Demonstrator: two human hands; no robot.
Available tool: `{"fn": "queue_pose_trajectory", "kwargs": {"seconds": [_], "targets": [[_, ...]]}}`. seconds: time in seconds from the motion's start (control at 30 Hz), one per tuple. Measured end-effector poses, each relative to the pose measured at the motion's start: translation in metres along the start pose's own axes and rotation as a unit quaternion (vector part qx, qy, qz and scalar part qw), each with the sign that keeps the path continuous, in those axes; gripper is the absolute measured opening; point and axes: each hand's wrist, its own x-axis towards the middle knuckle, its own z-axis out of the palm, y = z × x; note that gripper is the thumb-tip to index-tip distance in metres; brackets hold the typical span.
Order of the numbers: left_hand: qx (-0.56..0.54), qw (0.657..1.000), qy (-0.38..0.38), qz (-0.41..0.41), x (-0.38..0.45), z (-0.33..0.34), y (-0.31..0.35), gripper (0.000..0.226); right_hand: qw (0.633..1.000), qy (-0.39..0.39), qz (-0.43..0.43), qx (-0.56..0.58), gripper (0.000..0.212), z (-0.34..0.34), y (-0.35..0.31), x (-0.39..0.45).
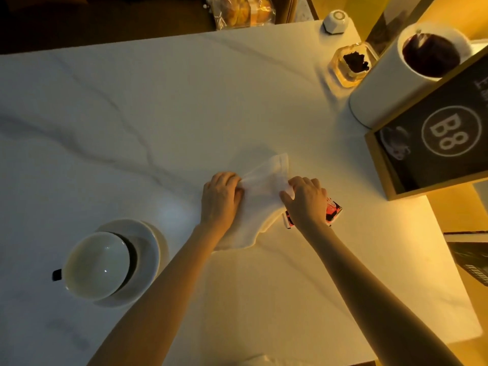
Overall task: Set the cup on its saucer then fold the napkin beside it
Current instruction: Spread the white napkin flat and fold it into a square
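A white cup [97,265] with a dark handle stands on its white saucer [148,247] at the lower left of the marble table. To its right lies a rumpled white napkin [260,196]. My left hand [220,198] grips the napkin's left edge. My right hand [306,199] pinches its right edge between thumb and fingers. The cloth stretches between the two hands, and its near end drapes flat on the table beside my left forearm.
A small red and black packet [334,211] lies under my right hand. At the right stand a framed "B8" sign [433,143], a tall white cylinder [396,83], a glass ashtray [352,64] and a small white device [336,21]. The table edge [449,260] runs along the right.
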Motion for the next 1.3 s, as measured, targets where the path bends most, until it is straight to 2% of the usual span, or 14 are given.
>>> {"fn": "queue_pose_trajectory", "kwargs": {"seconds": [0.13,0.3,0.37,0.47,0.5,0.57,0.67,0.73,0.8,0.9,1.0,1.07,1.17,1.3], "targets": [[-0.001,1.000,0.019,0.003,-0.002,-0.010,-0.001,0.008,1.000,0.023,-0.013,0.016,0.023,-0.008,-0.005,-0.004],[0.008,0.999,0.027,0.017,-0.011,-0.040,-0.002,0.018,0.994,0.047,-0.062,0.072,0.023,-0.036,-0.024,-0.018],[0.018,0.999,0.026,0.030,-0.017,-0.058,-0.003,0.023,0.990,0.037,-0.092,0.102,0.023,-0.049,-0.034,-0.026],[0.049,0.998,0.020,0.027,-0.031,-0.088,-0.001,0.016,0.978,-0.007,-0.150,0.147,0.022,-0.068,-0.050,-0.043],[0.050,0.998,0.028,0.020,-0.036,-0.097,-0.001,0.019,0.972,-0.020,-0.177,0.153,0.022,-0.075,-0.056,-0.050],[0.029,0.999,0.036,0.027,-0.047,-0.115,0.000,0.045,0.960,-0.040,-0.231,0.152,0.022,-0.089,-0.069,-0.063],[-0.071,0.992,0.003,0.102,-0.058,-0.143,0.011,0.070,0.943,-0.063,-0.296,0.140,0.024,-0.104,-0.088,-0.082],[-0.150,0.981,-0.033,0.115,-0.062,-0.158,0.023,0.064,0.932,-0.068,-0.331,0.131,0.024,-0.110,-0.098,-0.093],[-0.222,0.968,-0.060,0.098,-0.065,-0.171,0.033,0.045,0.924,-0.060,-0.352,0.139,0.023,-0.115,-0.105,-0.103],[-0.208,0.974,-0.039,0.084,-0.071,-0.183,0.036,0.014,0.918,-0.055,-0.351,0.175,0.020,-0.119,-0.107,-0.112],[-0.175,0.981,-0.005,0.079,-0.077,-0.192,0.032,0.013,0.927,-0.092,-0.319,0.176,0.022,-0.121,-0.099,-0.113],[-0.189,0.979,0.016,0.080,-0.082,-0.197,0.030,0.012,0.938,-0.125,-0.294,0.134,0.030,-0.117,-0.090,-0.111],[-0.207,0.976,0.024,0.066,-0.089,-0.200,0.026,0.010,0.953,-0.119,-0.261,0.094,0.030,-0.110,-0.078,-0.107],[-0.261,0.964,0.020,0.036,-0.096,-0.205,0.016,0.013,0.934,-0.098,-0.274,0.208,0.020,-0.119,-0.072,-0.113]]}}
